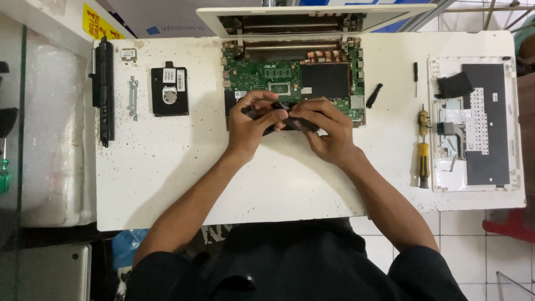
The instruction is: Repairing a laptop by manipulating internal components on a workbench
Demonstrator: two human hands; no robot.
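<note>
Laptop repair shop. White counter [167, 178] carries an opened laptop [292, 78] with bare motherboard, a pulled drive [169, 92], battery [103, 89], keyboard cover [473, 131] and screwdrivers [424, 147]. Tiled floor [473, 245], glass case [11, 139] at left, yellow price sticker [100, 25] above.

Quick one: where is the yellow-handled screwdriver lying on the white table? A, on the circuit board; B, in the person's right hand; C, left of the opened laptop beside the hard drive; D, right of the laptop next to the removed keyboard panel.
D: the yellow-handled screwdriver lies just left of the removed keyboard panel.
</note>
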